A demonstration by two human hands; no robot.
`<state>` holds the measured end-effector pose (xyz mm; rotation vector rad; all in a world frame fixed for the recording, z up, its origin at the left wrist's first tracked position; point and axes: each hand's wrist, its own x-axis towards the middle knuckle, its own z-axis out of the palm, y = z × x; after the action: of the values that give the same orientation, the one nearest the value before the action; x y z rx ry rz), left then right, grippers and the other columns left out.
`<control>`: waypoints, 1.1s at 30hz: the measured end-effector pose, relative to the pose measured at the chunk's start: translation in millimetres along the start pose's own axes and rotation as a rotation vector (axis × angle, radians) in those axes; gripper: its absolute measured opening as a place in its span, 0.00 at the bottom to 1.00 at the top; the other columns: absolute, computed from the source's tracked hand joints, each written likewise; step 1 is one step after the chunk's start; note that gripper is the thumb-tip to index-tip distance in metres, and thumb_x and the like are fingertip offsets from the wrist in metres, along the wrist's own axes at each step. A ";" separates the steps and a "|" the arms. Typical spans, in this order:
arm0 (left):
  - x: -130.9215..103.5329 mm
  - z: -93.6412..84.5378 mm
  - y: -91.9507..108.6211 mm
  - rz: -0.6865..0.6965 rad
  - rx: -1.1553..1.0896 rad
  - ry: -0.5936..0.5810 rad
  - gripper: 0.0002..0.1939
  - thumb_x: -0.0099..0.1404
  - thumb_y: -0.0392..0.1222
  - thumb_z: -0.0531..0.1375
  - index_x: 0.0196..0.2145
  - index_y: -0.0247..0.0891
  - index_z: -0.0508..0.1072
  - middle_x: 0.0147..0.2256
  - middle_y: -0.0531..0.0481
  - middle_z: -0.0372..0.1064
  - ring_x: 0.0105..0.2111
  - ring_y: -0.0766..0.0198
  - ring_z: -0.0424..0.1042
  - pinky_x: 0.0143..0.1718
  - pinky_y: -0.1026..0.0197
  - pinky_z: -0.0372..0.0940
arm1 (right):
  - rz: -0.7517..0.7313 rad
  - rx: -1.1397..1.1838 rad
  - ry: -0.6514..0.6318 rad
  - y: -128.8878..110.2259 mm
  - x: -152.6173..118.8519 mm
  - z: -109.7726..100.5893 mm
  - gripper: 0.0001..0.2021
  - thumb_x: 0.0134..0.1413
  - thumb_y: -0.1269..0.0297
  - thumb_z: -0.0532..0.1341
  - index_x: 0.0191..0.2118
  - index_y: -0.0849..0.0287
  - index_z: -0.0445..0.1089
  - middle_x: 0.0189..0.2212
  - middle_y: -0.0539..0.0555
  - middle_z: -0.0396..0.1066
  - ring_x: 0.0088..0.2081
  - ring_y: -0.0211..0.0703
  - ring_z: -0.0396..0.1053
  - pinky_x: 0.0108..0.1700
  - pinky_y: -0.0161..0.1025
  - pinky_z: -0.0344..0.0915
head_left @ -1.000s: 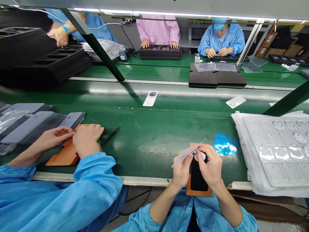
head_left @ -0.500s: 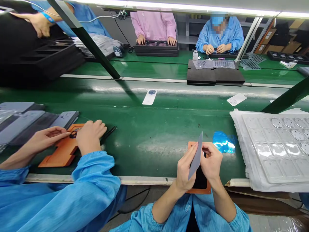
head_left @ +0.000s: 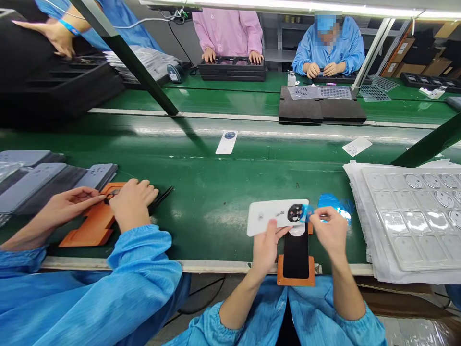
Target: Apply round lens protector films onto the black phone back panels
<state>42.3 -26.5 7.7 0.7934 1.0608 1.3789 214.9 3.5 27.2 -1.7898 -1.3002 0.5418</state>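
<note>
My left hand (head_left: 265, 247) grips a white phone back cover (head_left: 264, 218) by its lower edge, its printed face turned up and a round dark camera area at the right end. My right hand (head_left: 329, 233) pinches a small blue film (head_left: 307, 212) at that camera area; the film still reaches the cover. Under the cover lies an orange fixture (head_left: 281, 277) with a black slab (head_left: 296, 259) on it, at the bench's front edge. Its upper part is partly hidden. Beyond my right hand, a crumpled piece of blue film (head_left: 334, 204) rests on the green surface.
At right, a clear tray (head_left: 382, 218) holds round parts. A co-worker's hands (head_left: 131, 204) work over another orange fixture (head_left: 86, 230) at left, beside grey panels (head_left: 32, 187). White cards (head_left: 226, 144) lie farther back. A slanted green post (head_left: 428, 139) crosses the right side.
The cover has turned from edge-on to lying with its printed face up, and moved left. My right hand has moved right and now holds blue film at the camera area.
</note>
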 end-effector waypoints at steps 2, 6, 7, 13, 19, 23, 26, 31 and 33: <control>8.7 -8.7 9.4 -0.076 -0.154 0.031 0.27 0.70 0.55 0.57 0.60 0.36 0.68 0.53 0.37 0.73 0.52 0.48 0.75 0.52 0.41 0.71 | 0.111 -0.262 -0.034 23.8 22.4 -19.2 0.06 0.45 0.62 0.61 0.23 0.57 0.71 0.23 0.54 0.73 0.28 0.47 0.71 0.33 0.39 0.61; 17.4 -25.3 24.2 -0.096 -0.105 -0.024 0.27 0.69 0.52 0.60 0.60 0.37 0.67 0.55 0.37 0.71 0.53 0.48 0.74 0.54 0.41 0.70 | 0.140 -0.674 -0.117 53.7 45.8 -52.1 0.09 0.50 0.63 0.58 0.24 0.57 0.71 0.21 0.57 0.71 0.26 0.49 0.69 0.29 0.40 0.57; 17.0 -28.3 26.3 -0.073 -0.017 -0.060 0.25 0.70 0.52 0.58 0.59 0.36 0.68 0.55 0.36 0.71 0.54 0.48 0.73 0.54 0.42 0.70 | 0.090 -0.685 -0.096 53.6 43.1 -56.3 0.09 0.53 0.64 0.57 0.26 0.58 0.71 0.22 0.57 0.71 0.26 0.49 0.70 0.30 0.40 0.58; 6.6 -35.4 29.3 0.531 0.832 -0.690 0.24 0.70 0.44 0.58 0.62 0.38 0.66 0.61 0.37 0.65 0.61 0.48 0.65 0.62 0.44 0.62 | -0.576 -0.250 -0.190 20.5 -16.7 -47.3 0.16 0.64 0.69 0.53 0.54 0.58 0.69 0.49 0.59 0.74 0.48 0.47 0.74 0.48 0.43 0.71; 3.8 -36.2 6.6 0.934 1.347 -0.762 0.24 0.70 0.28 0.52 0.63 0.32 0.62 0.57 0.33 0.68 0.61 0.51 0.66 0.59 0.49 0.67 | -0.960 -0.348 -0.212 28.0 -52.8 -24.2 0.19 0.65 0.75 0.53 0.58 0.61 0.69 0.52 0.61 0.74 0.55 0.50 0.72 0.55 0.49 0.72; 3.1 -39.4 0.7 0.959 1.377 -0.739 0.24 0.70 0.28 0.52 0.63 0.30 0.61 0.56 0.33 0.68 0.60 0.51 0.66 0.59 0.51 0.68 | -0.985 -0.397 -0.201 37.2 -55.4 -19.1 0.19 0.64 0.77 0.54 0.58 0.64 0.70 0.52 0.64 0.74 0.55 0.52 0.71 0.55 0.49 0.73; 3.9 -41.4 0.6 0.940 1.389 -0.735 0.26 0.70 0.28 0.50 0.65 0.33 0.58 0.57 0.35 0.68 0.60 0.52 0.66 0.58 0.51 0.68 | -0.988 -0.413 -0.209 38.2 -55.7 -18.6 0.19 0.64 0.77 0.54 0.58 0.64 0.70 0.52 0.64 0.74 0.54 0.52 0.72 0.55 0.48 0.73; 8.3 -44.0 -2.7 0.952 1.482 -0.734 0.21 0.71 0.30 0.51 0.61 0.33 0.64 0.57 0.33 0.68 0.59 0.51 0.68 0.58 0.48 0.68 | -1.002 -0.472 -0.236 41.3 -53.3 -16.2 0.18 0.64 0.77 0.53 0.56 0.65 0.71 0.51 0.63 0.75 0.52 0.51 0.73 0.55 0.49 0.73; 8.4 -44.4 -3.8 0.933 1.517 -0.729 0.20 0.71 0.31 0.52 0.59 0.33 0.65 0.57 0.32 0.67 0.59 0.50 0.68 0.58 0.47 0.67 | -1.017 -0.523 -0.261 42.9 -51.6 -14.4 0.18 0.64 0.77 0.52 0.55 0.67 0.71 0.51 0.64 0.75 0.53 0.52 0.72 0.56 0.50 0.72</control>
<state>1.8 -24.8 -12.8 2.8912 1.0132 0.5212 230.5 -54.2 -6.4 -1.1733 -2.4408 -0.1692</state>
